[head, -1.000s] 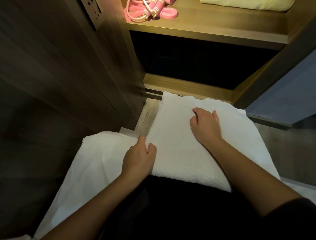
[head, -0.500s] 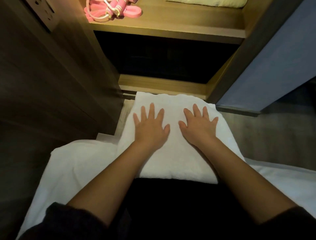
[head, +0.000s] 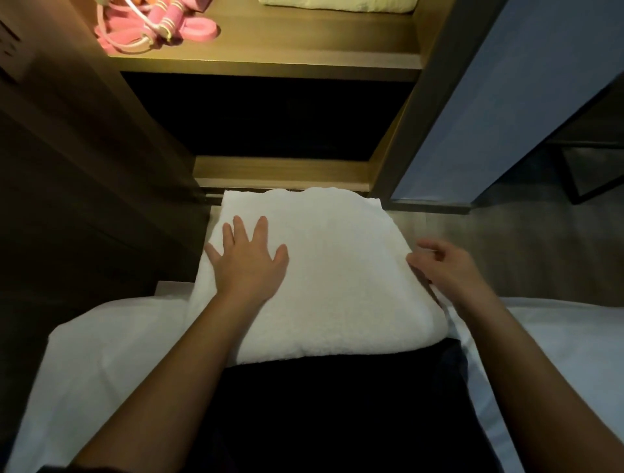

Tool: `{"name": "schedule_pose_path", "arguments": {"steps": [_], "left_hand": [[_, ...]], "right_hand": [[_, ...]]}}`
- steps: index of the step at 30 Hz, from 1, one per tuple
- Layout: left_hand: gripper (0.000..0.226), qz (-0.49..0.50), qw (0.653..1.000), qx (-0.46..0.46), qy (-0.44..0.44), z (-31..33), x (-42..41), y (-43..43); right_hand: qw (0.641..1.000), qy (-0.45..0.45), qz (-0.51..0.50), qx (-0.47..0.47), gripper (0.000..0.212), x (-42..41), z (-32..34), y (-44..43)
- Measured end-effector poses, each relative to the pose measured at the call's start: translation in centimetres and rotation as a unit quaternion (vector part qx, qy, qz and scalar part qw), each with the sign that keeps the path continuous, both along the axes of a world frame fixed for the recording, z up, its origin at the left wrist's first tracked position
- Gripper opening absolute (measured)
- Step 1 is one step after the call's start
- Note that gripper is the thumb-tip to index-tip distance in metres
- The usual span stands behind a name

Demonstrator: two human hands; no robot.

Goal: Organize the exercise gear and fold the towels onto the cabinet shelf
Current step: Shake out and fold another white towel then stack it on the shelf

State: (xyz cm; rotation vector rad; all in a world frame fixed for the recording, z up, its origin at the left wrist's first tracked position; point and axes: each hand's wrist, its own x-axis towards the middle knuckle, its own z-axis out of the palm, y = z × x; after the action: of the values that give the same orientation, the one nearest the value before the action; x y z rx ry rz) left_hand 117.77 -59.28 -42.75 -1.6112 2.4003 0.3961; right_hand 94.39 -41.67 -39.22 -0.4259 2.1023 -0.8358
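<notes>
A folded white towel (head: 337,270) lies across my lap, its far edge close to the cabinet's base. My left hand (head: 248,263) presses flat on the towel's left part with fingers spread. My right hand (head: 445,266) is at the towel's right edge, fingers loosely curled and touching the fold; whether it pinches the cloth is unclear. On the lit wooden shelf (head: 304,50) above lie a pink skipping rope and pink bands (head: 155,25) at the left and a folded pale yellow towel (head: 337,4) at the back right.
A white sheet (head: 101,354) covers the bed on both sides of my legs. Below the shelf is a dark open compartment (head: 270,114). A blue-grey cabinet door (head: 506,101) stands open at the right. A dark wooden panel (head: 67,168) is at the left.
My hands went from gripping the towel to pressing flat on it side by side. Then the left hand slid left and the right hand moved off to the towel's right edge.
</notes>
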Motion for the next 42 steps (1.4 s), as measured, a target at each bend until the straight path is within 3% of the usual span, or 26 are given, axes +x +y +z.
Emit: {"name": "schedule_pose_path", "arguments": {"steps": [5, 10, 15, 19, 22, 27, 30, 34, 36, 37, 39, 42], "left_hand": [[0.068, 0.001, 1.000, 0.006, -0.001, 0.5, -0.2, 0.0], [0.068, -0.002, 1.000, 0.007, -0.002, 0.6, -0.2, 0.0], [0.068, -0.001, 1.000, 0.006, -0.001, 0.6, -0.3, -0.1], [0.066, 0.000, 1.000, 0.002, 0.003, 0.5, -0.2, -0.1], [0.066, 0.000, 1.000, 0.003, 0.003, 0.4, -0.2, -0.1], [0.066, 0.003, 1.000, 0.003, 0.009, 0.4, -0.1, 0.0], [0.066, 0.003, 1.000, -0.001, 0.005, 0.4, -0.2, 0.1], [0.067, 0.010, 1.000, 0.001, 0.006, 0.5, 0.0, 0.1], [0.067, 0.023, 1.000, 0.014, 0.008, 0.6, 0.0, 0.2], [0.068, 0.032, 0.999, 0.021, 0.004, 0.7, 0.0, 0.2], [0.071, 0.042, 0.999, 0.028, -0.013, 1.2, -0.2, 0.1], [0.072, -0.011, 1.000, 0.003, 0.009, 2.0, -0.8, 0.4]], "right_hand": [[0.994, -0.109, 0.030, 0.013, 0.022, -0.5, 0.4, 2.2], [0.981, -0.183, 0.051, 0.038, 0.037, -0.8, 1.0, 3.3], [0.993, -0.103, 0.050, 0.031, 0.027, -0.9, 0.6, 3.7], [0.964, -0.227, 0.137, -0.003, 0.056, -1.5, 0.7, 4.5], [0.938, -0.279, 0.200, -0.051, 0.062, -1.5, 0.4, 4.9], [0.921, -0.312, 0.228, -0.043, 0.043, -2.5, -0.3, 5.3], [0.924, -0.320, 0.209, -0.021, 0.043, -3.0, -0.6, 5.1], [0.938, -0.286, 0.193, 0.043, 0.053, -3.3, -0.5, 5.0], [0.946, -0.248, 0.197, 0.077, 0.076, -3.2, -0.2, 4.8], [0.952, -0.214, 0.198, 0.093, 0.082, -3.1, 0.1, 4.6], [0.969, -0.132, 0.177, 0.108, 0.073, -2.4, 0.3, 3.8], [0.983, 0.059, 0.144, 0.094, 0.067, -0.3, 0.2, 1.2]]}}
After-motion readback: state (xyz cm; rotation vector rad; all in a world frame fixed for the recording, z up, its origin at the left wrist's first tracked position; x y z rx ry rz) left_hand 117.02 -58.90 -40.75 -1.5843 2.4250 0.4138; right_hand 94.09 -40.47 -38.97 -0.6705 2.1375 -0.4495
